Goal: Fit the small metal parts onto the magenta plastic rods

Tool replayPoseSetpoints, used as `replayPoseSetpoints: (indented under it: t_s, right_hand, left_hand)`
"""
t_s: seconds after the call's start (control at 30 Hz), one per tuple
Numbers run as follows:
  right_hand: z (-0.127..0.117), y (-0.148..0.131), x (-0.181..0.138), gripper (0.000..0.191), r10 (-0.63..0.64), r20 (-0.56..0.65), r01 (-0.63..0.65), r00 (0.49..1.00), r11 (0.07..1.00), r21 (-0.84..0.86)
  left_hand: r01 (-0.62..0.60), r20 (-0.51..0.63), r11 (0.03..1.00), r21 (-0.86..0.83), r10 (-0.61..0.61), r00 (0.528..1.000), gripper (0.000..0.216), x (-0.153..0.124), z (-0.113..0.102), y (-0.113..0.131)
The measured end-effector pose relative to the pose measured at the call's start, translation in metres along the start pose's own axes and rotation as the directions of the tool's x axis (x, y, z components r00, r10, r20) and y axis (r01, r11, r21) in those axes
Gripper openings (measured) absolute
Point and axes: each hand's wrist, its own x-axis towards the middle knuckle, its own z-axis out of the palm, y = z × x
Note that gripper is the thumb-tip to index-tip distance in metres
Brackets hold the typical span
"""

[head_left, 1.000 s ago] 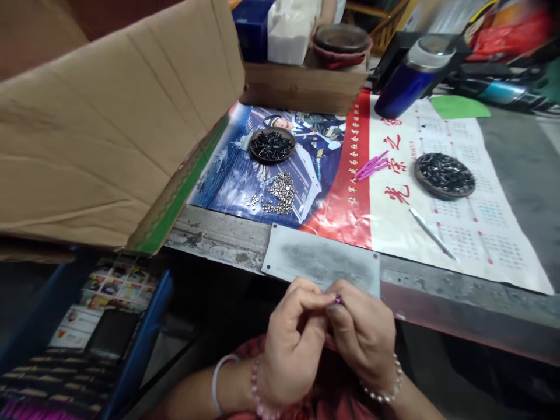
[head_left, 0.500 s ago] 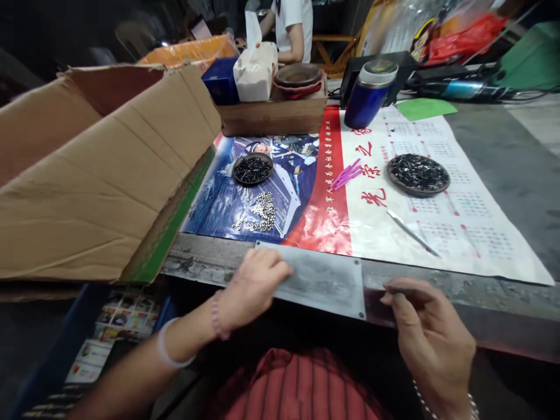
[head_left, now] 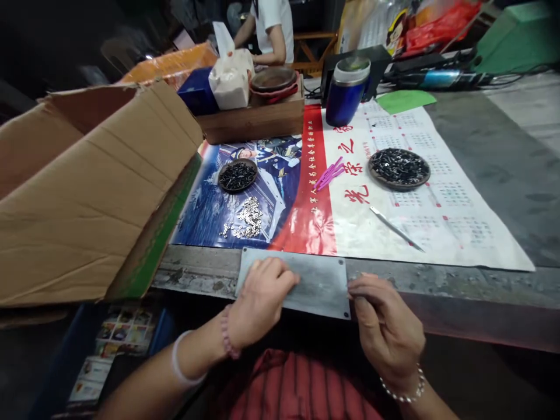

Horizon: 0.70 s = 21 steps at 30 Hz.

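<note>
A grey metal plate (head_left: 317, 284) with screws at its corners lies at the table's front edge. Over its left part rests my left hand (head_left: 265, 291), fingers curled together; whatever they grip is hidden. My right hand (head_left: 387, 321) is beside the plate's right edge, thumb and fingers pinched; I cannot make out anything between them. Beyond the plate lie a small pile of silvery rings (head_left: 248, 219) and a dish of small black pieces (head_left: 237, 175). A larger dish of shiny black pieces (head_left: 399, 168) stands farther right, with a slim metal blade tool (head_left: 396, 228) in front of it.
A big cardboard box (head_left: 87, 216) flanks the left side. Pink strips (head_left: 329, 174) lie on the calendar poster (head_left: 472, 233). Behind stand a wooden box (head_left: 254, 122), a tissue pack (head_left: 231, 79) and a blue cup (head_left: 345, 96). A person in white (head_left: 273, 29) sits farther back.
My right hand has moved left, up to the plate's right edge. My left hand stays over the plate's left part. The whole view has shifted a little.
</note>
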Motion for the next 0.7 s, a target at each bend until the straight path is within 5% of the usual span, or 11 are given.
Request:
replayPoseSetpoints:
  t_s: [0.1, 0.23, 0.43, 0.5, 0.6, 0.7]
  right_hand:
    - [0.003, -0.011, 0.004, 0.015, 0.024, 0.065, -0.027, 0.998, 0.999, 0.041]
    - [0.005, -0.032, -0.001, 0.015, 0.041, 0.193, -0.061, 0.98, 0.993, 0.1]
    - [0.019, -0.052, -0.004, 0.009, 0.125, 0.322, -0.181, 0.939, 0.972, 0.15]
    - [0.022, -0.054, -0.002, 0.007, 0.126, 0.33, -0.184, 0.936, 0.971, 0.15]
    - [0.023, -0.058, 0.002, 0.007, 0.126, 0.316, -0.176, 0.94, 0.975, 0.134]
    - [0.023, -0.062, 0.007, 0.013, 0.125, 0.319, -0.174, 0.94, 0.976, 0.13]
  left_hand:
    - [0.006, -0.078, 0.999, -0.048, -0.01, 0.997, 0.023, 0.004, 0.014, 0.017]
    - [0.066, -0.198, 0.941, -0.332, -0.138, 0.97, 0.018, -0.011, 0.014, 0.031]
    - [0.139, -0.169, 0.754, -0.642, -0.316, 0.934, 0.015, -0.03, 0.006, 0.052]
    - [0.196, -0.083, 0.604, -0.773, -0.402, 0.912, 0.011, -0.033, 0.008, 0.06]
    - [0.301, 0.141, 0.239, -0.923, -0.52, 0.843, 0.011, -0.035, 0.015, 0.069]
    - [0.261, 0.212, 0.015, -0.965, -0.536, 0.817, 0.027, -0.036, 0.023, 0.076]
